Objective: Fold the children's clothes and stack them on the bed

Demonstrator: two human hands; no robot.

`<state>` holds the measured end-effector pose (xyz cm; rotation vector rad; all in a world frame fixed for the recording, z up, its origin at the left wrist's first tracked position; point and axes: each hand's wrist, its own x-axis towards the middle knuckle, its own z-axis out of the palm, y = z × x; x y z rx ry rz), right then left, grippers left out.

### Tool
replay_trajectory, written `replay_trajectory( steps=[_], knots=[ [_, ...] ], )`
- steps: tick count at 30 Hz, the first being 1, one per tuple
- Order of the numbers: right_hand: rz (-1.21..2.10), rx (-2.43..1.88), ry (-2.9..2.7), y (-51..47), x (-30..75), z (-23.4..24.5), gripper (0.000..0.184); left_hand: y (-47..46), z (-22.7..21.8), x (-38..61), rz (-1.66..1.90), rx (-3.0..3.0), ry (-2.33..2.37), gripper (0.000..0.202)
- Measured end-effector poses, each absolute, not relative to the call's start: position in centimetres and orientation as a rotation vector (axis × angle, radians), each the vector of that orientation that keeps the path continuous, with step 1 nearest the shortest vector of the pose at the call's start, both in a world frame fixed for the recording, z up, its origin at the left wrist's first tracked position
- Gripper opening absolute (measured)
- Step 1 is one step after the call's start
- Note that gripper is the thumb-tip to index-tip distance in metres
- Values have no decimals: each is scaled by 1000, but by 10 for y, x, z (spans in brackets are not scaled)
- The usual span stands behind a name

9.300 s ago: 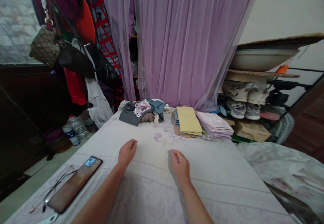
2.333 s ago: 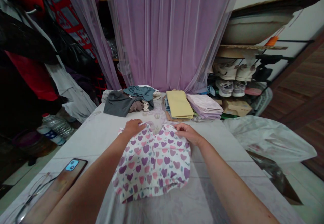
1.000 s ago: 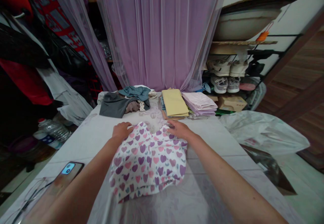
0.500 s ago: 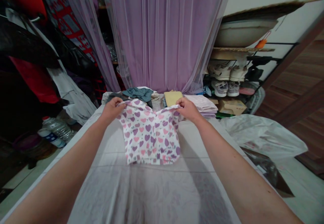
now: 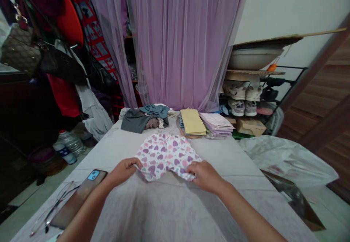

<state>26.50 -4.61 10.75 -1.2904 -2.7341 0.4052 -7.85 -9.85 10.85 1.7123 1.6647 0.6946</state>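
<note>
A small white garment with pink and purple hearts lies spread on the pale floral sheet. My left hand pinches its near left corner, fingers closed on the cloth. My right hand grips the near right corner the same way. The far edge of the garment rests flat, pointing toward the curtain.
An unfolded heap of clothes and folded stacks, yellow and lilac, lie at the far end. A phone and glasses sit at left. Water bottles stand on the floor; a shoe rack is at right.
The garment, held up in the air by both hands half a second ago, now lies flat on the sheet. Both hands have come nearer to me, still gripping its corners.
</note>
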Motion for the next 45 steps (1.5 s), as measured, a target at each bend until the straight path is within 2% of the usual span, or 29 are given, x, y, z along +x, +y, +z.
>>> replay_trajectory(
  steps=[3, 6, 8, 10, 14, 17, 21, 24, 28, 31, 35, 38, 40, 43, 45],
  knots=[
    [625, -1292, -2841, -57, 259, 97, 10, -104, 105, -78, 398, 1751, 1511, 22],
    [1009, -1208, -2786, -48, 259, 100, 13, -99, 116, -76, 297, 1675, 1401, 25],
    [1080, -1214, -2669, -33, 259, 102, 19, -87, 120, -74, 329, 1624, 1415, 29],
    [940, -1345, -2544, -12, 259, 102, 26, -68, 119, -74, 393, 1647, 1512, 32],
    [570, -1749, -2253, 35, 255, 98, 26, -18, 107, -76, 475, 1786, 2008, 32],
    [506, -1893, -2129, 67, 247, 92, 36, 18, 96, -78, 449, 1746, 2242, 40],
    [511, -1997, -2060, 94, 229, 82, 48, 52, 80, -75, 345, 1649, 2278, 50],
    [451, -1982, -2068, 99, 216, 72, 41, 63, 72, -65, 327, 1634, 2294, 55],
    [182, -1821, -2125, 93, 212, 56, 28, 62, 65, -55, 547, 1732, 2354, 39],
    [83, -1753, -2163, 86, 216, 46, 25, 55, 58, -55, 637, 1797, 2410, 37],
    [45, -1722, -2143, 79, 216, 46, 26, 46, 52, -55, 556, 2007, 2449, 43],
    [29, -1627, -2174, 76, 208, 56, 28, 41, 50, -43, 554, 2335, 2242, 41],
    [101, -1728, -2148, 79, 200, 63, 32, 39, 46, -31, 515, 2501, 2020, 39],
    [300, -2013, -2039, 92, 192, 70, 48, 36, 36, -16, 444, 2533, 1876, 42],
    [400, -2102, -2018, 102, 190, 72, 48, 34, 28, -11, 420, 2496, 1885, 43]
  ],
)
